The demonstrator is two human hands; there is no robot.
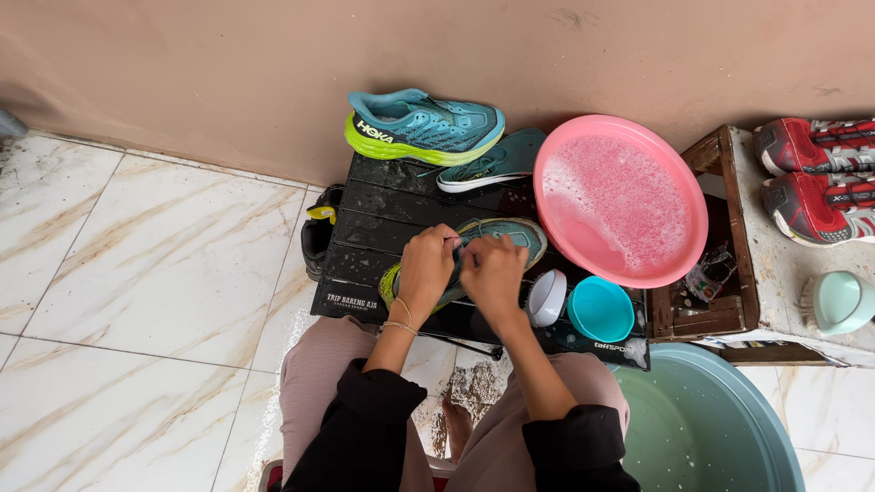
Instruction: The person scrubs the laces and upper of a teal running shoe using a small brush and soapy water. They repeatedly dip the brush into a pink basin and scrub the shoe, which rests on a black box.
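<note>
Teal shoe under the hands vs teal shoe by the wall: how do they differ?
The shoe on the table lies flat on the black slatted table, opening up; the shoe by the wall rests on its side, sole edge showing. The left hand and right hand are both on the shoe on the table; the shoe by the wall is untouched. The hands cover much of the former; the latter is in full view. Both are teal with yellow-green soles.

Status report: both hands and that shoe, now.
Left hand and right hand both on teal shoe, fingers pinched at the laces. Shoe flat on black table. Nothing blocking.
</note>
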